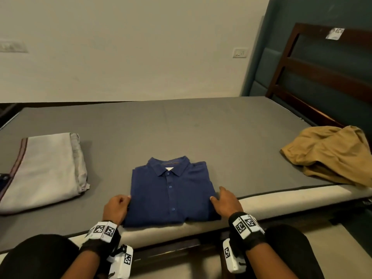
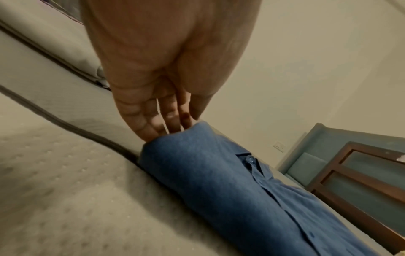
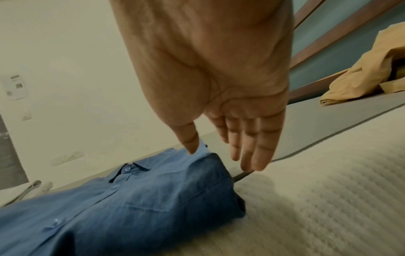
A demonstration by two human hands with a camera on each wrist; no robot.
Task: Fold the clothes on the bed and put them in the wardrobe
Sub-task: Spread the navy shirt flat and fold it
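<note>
A blue button shirt [image 1: 171, 194] lies folded, collar away from me, near the front edge of the grey bed [image 1: 181, 127]. My left hand [image 1: 116, 206] is at the shirt's left edge; in the left wrist view the left hand [image 2: 164, 121] has its fingertips tucked under the shirt [image 2: 219, 173] with the thumb on top. My right hand [image 1: 225, 200] is at the right edge. In the right wrist view the right hand [image 3: 232, 145] keeps its fingers straight beside the shirt [image 3: 131, 199], thumb tip touching the cloth. No wardrobe is in view.
A folded grey garment [image 1: 44, 170] lies on the bed's left side. A crumpled tan garment [image 1: 330, 156] sits at the right, by the dark wooden headboard [image 1: 322, 73]. A wall runs behind the bed. My knees are against the front edge.
</note>
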